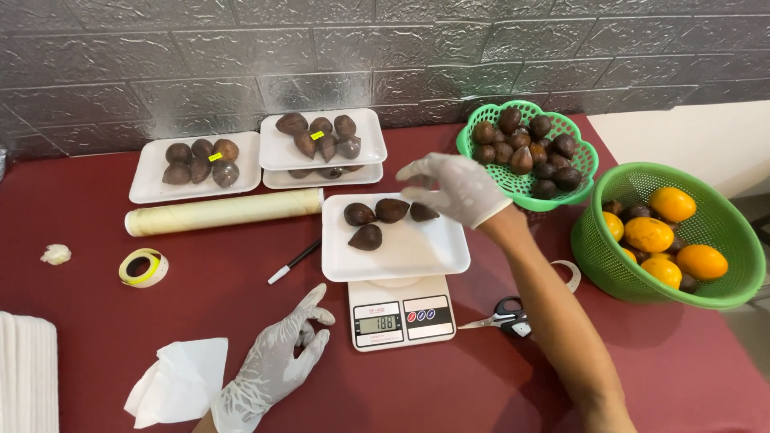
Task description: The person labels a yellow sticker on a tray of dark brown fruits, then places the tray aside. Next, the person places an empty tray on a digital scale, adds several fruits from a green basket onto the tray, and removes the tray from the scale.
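Four brown scaly fruits (377,219) lay on the white foam tray (401,252) atop the kitchen scale (401,317), where we hovered our gloved right hand (449,186), grip apart and empty, while our left hand (277,357) rested open on the worktop (104,321).

"What did the hands wear?"

"Thin, translucent, slightly shiny gloves, both the left hand (277,357) and the right hand (453,186)."

"And the tray?"

"The tray (409,244) looked like matt white foam; the fruits (377,218) on it were dull and scaly. The baskets (597,248) were glossy green plastic mesh, the tablecloth (96,309) smooth maroon."
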